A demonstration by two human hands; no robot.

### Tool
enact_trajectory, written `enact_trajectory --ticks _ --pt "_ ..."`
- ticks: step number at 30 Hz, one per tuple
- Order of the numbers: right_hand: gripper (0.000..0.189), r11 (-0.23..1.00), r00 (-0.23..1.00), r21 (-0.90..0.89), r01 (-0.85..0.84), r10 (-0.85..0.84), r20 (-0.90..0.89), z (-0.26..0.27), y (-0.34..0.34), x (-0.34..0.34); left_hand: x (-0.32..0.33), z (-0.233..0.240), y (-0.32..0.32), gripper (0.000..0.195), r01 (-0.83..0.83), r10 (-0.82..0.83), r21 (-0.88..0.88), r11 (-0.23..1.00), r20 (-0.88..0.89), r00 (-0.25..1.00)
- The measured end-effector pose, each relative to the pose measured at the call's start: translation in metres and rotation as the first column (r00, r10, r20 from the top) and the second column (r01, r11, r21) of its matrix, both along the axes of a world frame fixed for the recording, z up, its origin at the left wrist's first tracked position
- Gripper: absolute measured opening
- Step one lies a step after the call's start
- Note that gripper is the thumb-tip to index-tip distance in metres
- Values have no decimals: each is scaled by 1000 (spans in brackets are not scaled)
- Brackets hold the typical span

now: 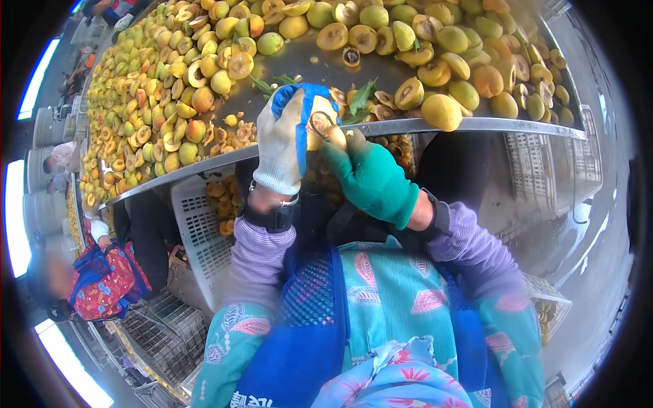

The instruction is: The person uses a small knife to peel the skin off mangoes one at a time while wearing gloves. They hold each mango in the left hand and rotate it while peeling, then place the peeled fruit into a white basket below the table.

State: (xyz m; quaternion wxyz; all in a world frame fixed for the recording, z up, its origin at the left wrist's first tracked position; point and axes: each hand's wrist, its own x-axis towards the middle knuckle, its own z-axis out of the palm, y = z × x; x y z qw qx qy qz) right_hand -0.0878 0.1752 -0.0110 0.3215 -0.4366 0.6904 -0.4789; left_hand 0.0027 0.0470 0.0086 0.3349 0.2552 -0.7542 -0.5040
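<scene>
My left hand (288, 137), in a white and blue work glove, holds a halved yellow peach (320, 123) with its cut face showing, just over the metal table's near edge. My right hand (370, 173), in a green knit glove, meets it from the right; its fingers close around the end of a small tool, whose thin curved metal part touches the fruit. The tool's handle is mostly hidden by the glove. Green leaves (362, 99) and cut peach pieces lie on the table just beyond my hands. A whole yellow peach (442, 112) rests at the table's rim.
Many halved and whole peaches (173, 97) cover the metal table (530, 126). Below its edge, a white plastic crate (196, 224) holds peach pieces. More crates (551, 163) stand at right and lower left. A person in a red patterned garment (104, 280) sits at left.
</scene>
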Motion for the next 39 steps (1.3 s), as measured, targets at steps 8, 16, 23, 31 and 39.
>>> enact_trajectory --ticks 8,16,23,31,39 --pt "37 996 981 72 50 -63 185 2 -3 12 -20 -17 17 24 -241 291 248 938 -188 938" --pt "34 985 850 -135 106 -19 527 -19 -14 18 -16 -4 2 23 10 9 206 978 -91 996" --pt "40 993 335 109 -52 -85 938 15 -13 16 -28 -10 -29 21 331 -344 96 939 168 924" --pt "40 907 -618 -409 -98 267 740 0 -15 9 -24 6 -29 35 452 -467 195 870 36 884" --pt "44 868 597 233 -438 87 797 -1 7 0 162 0 -58 31 -348 355 -141 927 631 689"
